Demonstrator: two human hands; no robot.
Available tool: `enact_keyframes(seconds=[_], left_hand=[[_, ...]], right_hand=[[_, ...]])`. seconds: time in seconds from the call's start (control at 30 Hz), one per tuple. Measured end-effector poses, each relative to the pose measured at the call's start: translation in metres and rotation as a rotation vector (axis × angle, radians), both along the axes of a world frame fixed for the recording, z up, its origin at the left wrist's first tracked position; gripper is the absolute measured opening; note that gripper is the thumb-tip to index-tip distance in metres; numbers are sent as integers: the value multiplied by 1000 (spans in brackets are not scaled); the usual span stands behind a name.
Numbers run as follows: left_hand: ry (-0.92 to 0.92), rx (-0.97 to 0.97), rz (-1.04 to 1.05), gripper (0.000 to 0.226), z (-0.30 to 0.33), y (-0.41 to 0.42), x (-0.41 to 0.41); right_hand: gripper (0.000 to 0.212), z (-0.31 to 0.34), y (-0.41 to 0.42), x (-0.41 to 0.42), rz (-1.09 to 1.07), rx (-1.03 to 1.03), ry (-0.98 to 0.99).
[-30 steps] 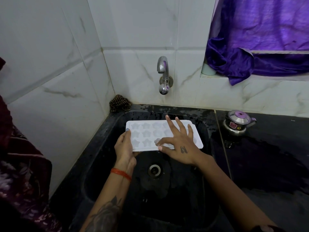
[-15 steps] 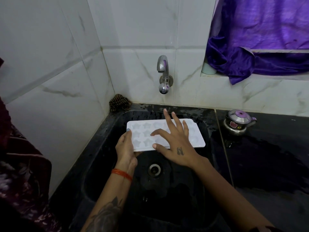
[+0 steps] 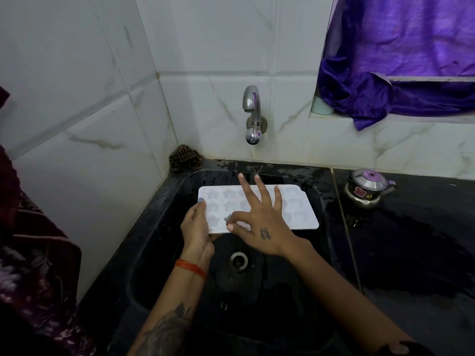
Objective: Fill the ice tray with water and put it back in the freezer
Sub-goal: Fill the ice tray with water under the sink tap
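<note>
**Ice tray held over the sink, under the tap**

The tray (image 3: 295, 214) is a flat white rectangle with rounded corners, moulded with rows of shallow star-shaped cups. It hangs level above the black sink (image 3: 159, 227), towards the far side, below and a little nearer than the tap (image 3: 253, 119). No water is seen running from the tap, and whether the cups hold any water cannot be told.

The left hand (image 3: 196, 227) grips the tray's left end, thumb on top at the rim and fingers curled beneath. The right hand (image 3: 259, 222) lies over the middle of the tray with three fingers spread straight; its thumb and forefinger come together at the near edge, seemingly pinching a small pale bit there, though what it is cannot be made out.

The tray looks thin, light plastic or silicone, probably a little bendy, and likely slippery when wet. Once filled it should be heavier and quick to spill, so holding both short ends and keeping it level seems wisest.

The sink and worktop (image 3: 411, 253) are dark, glossy stone, wet in patches. The walls are white marbled tile. A small steel pot (image 3: 366, 191) with a purple-knobbed lid stands on the worktop to the right, a brown scrubber (image 3: 185, 158) sits in the far left corner, and purple cloth (image 3: 385, 73) drapes over the ledge.
</note>
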State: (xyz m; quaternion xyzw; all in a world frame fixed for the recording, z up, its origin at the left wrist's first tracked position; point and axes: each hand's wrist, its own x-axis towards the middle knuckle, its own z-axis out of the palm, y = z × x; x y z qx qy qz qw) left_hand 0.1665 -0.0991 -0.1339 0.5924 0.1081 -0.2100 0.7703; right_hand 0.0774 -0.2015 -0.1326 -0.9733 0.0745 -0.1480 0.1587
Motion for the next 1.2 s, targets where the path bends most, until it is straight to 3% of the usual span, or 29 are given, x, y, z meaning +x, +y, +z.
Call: enact_keyframes(seconds=[0.07, 0.3, 0.47, 0.67, 0.83, 1.0, 1.2], left_hand=[[-1, -1, -1, 12, 0, -1, 0], [-6, -12, 1, 12, 1, -1, -2], [-18, -16, 5, 13, 3, -2, -1], [-14, -17, 7, 11, 2, -2, -2], [-16, -19, 5, 15, 1, -2, -2], [-29, -28, -1, 13, 2, -3, -1], [-42, -22, 5, 14, 2, -4, 0]], right_hand=[[48, -2, -1, -1, 0, -31, -24], [33, -7, -2, -2, -44, -175, -132], [46, -4, 1, -3, -34, -7, -63], [23, 8, -1, -5, -72, 157, 106], [34, 1, -2, -4, -46, -109, -53], [27, -4, 0, -2, -65, -219, -177], [34, 1, 2, -3, -68, 20, -67]])
